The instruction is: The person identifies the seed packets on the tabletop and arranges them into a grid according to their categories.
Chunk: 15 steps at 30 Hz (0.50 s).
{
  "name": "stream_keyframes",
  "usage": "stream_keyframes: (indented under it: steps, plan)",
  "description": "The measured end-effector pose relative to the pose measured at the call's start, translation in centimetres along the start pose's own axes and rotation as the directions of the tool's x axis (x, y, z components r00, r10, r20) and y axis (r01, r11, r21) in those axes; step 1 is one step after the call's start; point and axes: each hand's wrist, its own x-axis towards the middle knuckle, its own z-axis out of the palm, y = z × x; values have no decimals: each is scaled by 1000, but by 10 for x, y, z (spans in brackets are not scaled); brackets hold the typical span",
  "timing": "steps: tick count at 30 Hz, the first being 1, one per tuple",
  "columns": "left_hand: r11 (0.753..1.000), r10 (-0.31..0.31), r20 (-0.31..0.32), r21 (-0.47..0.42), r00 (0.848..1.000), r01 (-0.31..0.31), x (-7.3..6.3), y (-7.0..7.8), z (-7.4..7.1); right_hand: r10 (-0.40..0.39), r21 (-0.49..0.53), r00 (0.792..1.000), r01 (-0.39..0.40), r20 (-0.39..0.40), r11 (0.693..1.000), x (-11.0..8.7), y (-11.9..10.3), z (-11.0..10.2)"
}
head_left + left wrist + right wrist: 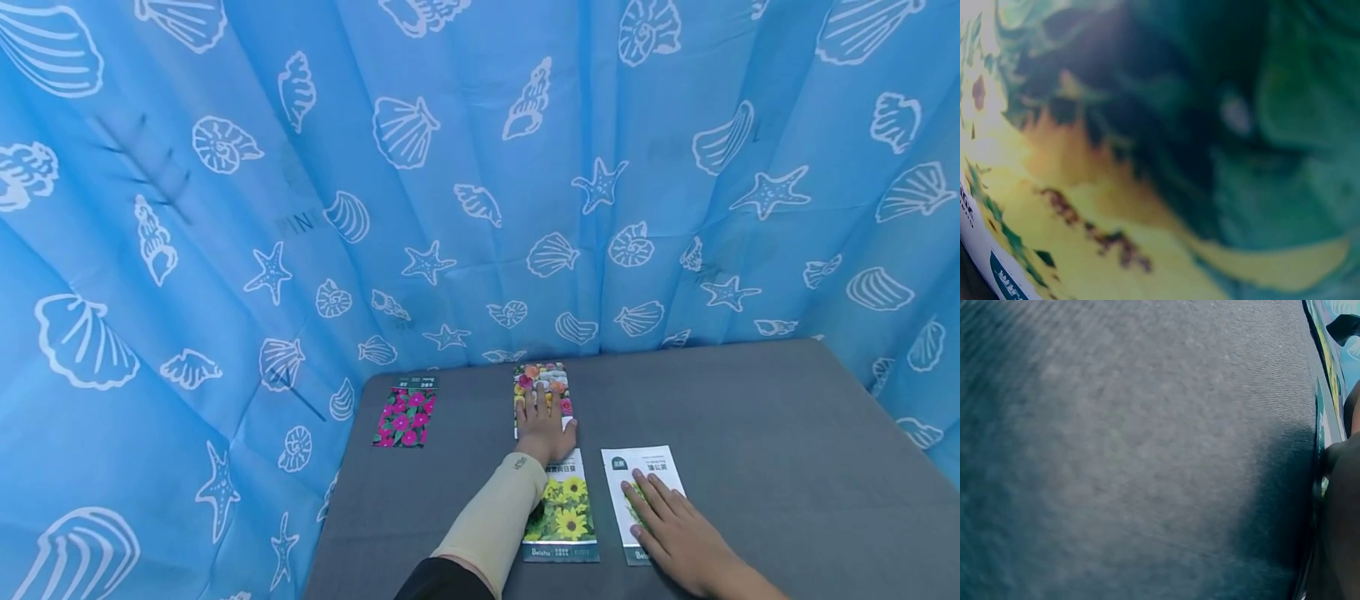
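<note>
My left hand [543, 429] lies with fingers spread on a seed packet printed with multicoloured flowers [534, 372], hiding its middle. Below that hand, partly under the wrist, is a seed packet with yellow sunflowers [566, 517]; its print [1116, 206] fills the left wrist view, close and blurred. To the right, my right hand [678, 529] rests with straight fingers over a white seed packet [645, 460], covering much of its green picture. Part of the right hand [1341, 512] shows dark at the edge of the right wrist view.
A seed packet with magenta flowers [408, 412] lies at the table's left side. Grey cloth [787, 433] covers the table. A blue curtain with white shell prints [480, 250] hangs along the back and left edges.
</note>
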Motion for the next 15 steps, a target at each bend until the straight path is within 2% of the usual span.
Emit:
stream_keyframes:
  steps: [8, 15]
  plan:
    - [1000, 4, -1, -7, 1000, -4, 1, 0, 0, 36, 84, 998, -40, 50, 996, 0, 1, -1]
    - [999, 16, 2, -33, 1000, -16, -4, 0, -4, 44, 143, 996, -56, 84, 988, 0, 3, -1]
